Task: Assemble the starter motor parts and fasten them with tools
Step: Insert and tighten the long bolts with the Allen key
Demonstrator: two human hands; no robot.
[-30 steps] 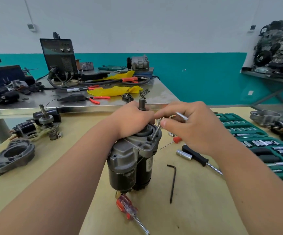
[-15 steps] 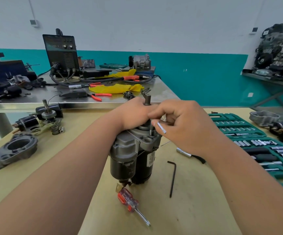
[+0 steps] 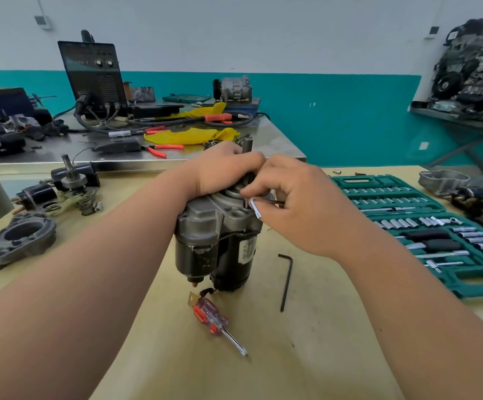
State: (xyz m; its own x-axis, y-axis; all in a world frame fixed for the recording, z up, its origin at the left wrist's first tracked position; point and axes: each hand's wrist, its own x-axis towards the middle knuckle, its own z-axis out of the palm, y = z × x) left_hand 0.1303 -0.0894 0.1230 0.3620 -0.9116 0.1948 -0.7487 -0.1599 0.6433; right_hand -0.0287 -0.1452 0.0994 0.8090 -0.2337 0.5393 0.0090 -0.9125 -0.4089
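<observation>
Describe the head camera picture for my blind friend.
A person's left hand grips an upright grey metal starter motor on a tan table, while the right hand pinches a short silver rod against it. A green socket case lies nearby.

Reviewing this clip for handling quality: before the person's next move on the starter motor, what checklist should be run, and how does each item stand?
1. Grey-and-black metal starter motor stands upright on the yellow table: ok.
2. Left hand grips the motor's top: ok.
3. Right hand pinches the small silver tool at the housing: ok.
4. Tool tip seated in a fastener: cannot tell, fingers hide it.
5. Black L-shaped hex key lies apart from the motor: ok.
</observation>
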